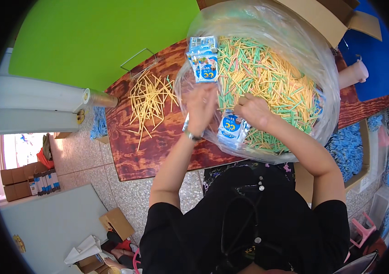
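Observation:
A large clear plastic bag [330, 59] lies spread on the table, full of short thin sticks [272, 73] in yellow, green and pink. My right hand [254, 111] is over the sticks, its fingers curled together; what they hold, if anything, is hidden. Just below those fingers a blue-and-white packet [232, 128] lies at the near side of the sticks. My left hand [202, 107], smeared by motion, is at the left edge of the pile. Beyond it several similar packets [205, 66] lie stacked at the bag's far left.
Longer pale yellow sticks [151, 100] lie loose on the reddish wood table [128, 160], beside a wire stand [139, 63]. Cardboard flaps [322, 18] rise behind the bag. A pink cup [356, 73] is at the right. A carton of blue packets [347, 150] stands below the table's right side.

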Available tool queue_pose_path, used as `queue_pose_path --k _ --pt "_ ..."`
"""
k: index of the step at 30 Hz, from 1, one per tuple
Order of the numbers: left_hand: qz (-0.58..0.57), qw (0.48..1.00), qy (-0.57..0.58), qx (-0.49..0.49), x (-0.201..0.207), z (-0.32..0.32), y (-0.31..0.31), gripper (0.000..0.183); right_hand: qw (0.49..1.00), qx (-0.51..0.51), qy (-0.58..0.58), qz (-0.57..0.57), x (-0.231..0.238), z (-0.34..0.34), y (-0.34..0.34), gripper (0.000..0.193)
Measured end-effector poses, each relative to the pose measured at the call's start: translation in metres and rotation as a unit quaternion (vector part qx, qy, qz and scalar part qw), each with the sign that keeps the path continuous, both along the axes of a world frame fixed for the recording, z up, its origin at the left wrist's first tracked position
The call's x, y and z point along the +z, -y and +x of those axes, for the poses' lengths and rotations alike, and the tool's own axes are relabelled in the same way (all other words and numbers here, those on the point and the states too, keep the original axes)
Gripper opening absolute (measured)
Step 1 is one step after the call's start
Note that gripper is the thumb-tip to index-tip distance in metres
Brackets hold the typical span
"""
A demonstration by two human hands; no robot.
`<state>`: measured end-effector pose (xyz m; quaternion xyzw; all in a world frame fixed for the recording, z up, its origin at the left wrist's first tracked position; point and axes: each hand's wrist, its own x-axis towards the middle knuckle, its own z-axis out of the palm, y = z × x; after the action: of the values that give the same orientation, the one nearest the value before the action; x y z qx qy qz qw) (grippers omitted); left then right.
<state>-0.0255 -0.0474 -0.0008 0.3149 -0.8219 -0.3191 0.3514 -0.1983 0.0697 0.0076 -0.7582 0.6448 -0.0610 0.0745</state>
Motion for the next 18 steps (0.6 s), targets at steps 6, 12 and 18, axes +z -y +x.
queue_pose_path --k 6,12,18 --pt "0.036 0.994 0.032 -0.1 0.002 0.022 -0.054 0.018 0.994 0.008 0.063 -0.094 0.032 -0.008 -0.014 0.015" --pt "0.255 0.949 0.029 -0.186 -0.008 0.01 -0.054 0.021 0.961 -0.05 0.262 -0.074 0.036 -0.015 -0.016 0.017" --pt "0.3 0.941 0.008 -0.153 -0.006 0.005 -0.062 0.022 0.923 -0.054 0.376 -0.061 0.052 -0.02 -0.032 0.016"
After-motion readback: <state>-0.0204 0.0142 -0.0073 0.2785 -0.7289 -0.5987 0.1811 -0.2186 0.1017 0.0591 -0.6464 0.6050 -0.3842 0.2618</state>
